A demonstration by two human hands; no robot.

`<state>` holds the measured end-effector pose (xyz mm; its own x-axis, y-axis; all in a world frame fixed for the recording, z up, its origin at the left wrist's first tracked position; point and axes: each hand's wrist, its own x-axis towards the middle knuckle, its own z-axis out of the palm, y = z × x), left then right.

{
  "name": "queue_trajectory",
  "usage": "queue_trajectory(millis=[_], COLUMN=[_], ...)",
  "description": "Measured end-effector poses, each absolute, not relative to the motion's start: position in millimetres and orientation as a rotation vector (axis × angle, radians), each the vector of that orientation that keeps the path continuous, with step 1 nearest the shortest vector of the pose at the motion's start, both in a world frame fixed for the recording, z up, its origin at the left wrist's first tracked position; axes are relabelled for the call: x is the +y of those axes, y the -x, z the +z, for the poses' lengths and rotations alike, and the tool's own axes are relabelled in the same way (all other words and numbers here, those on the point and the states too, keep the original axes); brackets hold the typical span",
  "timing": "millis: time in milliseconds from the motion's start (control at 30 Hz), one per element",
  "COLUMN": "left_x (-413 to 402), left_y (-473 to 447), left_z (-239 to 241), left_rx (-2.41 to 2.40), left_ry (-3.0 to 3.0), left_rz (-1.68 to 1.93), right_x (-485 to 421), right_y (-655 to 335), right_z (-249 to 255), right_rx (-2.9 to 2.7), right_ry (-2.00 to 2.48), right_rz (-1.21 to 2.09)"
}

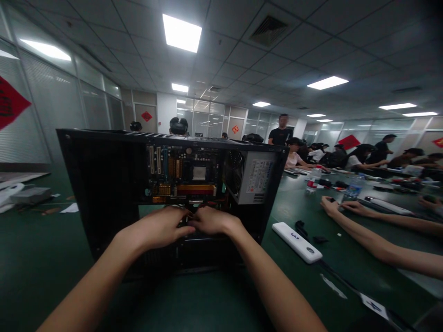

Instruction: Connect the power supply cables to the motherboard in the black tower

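An open black computer case (104, 138) stands on the green table in front of me. Inside it a motherboard (221, 159) carries a bare processor (199, 173) and orange-and-red slots (195, 190). The silver power supply (254, 177) with its fan sits at the upper right. Both hands reach into the case just below the board, their fingertips meeting. My left hand (161, 227) has its fingers bent together, the thumb pointing right. My right hand (212, 220) is curled beside it, fingers closed. Whatever lies between the fingers is too small and dark to name.
To the right are a white power bank (296, 242) marked 3, a black cable, a tag (374, 305) marked 4 and bottles (313, 180). Another person's forearms (374, 240) rest there. Grey boxes and paper (71, 208) lie left. Several people sit farther back.
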<state>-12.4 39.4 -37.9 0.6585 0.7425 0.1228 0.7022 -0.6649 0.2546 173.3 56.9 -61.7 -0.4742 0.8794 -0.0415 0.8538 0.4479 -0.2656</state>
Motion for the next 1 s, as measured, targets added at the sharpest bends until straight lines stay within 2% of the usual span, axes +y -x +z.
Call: queue_trajectory(millis=[200,300,567,767,1000], left_x=[37,32,23,17,11], left_y=[30,41,64,56,63], left_z=[-16,-5,6,15,27], left_rx=[1.065,1.074,1.170,1.040,1.024], left_ry=[-2.676,-2.644,-2.596,-2.572,-2.355], left_rz=[0.545,0.531,0.216,0.307,0.445], right_x=[44,45,37,27,28], right_y=[-157,-155,-156,-150,-151], right_z=[-43,-39,-26,-19,-19], right_rx=[-2.048,-1.837,-1.502,-1.207,-1.226], right_ry=[1.248,1.098,0.848,0.626,0.649], right_rz=[0.257,0.418,0.754,1.160,1.208])
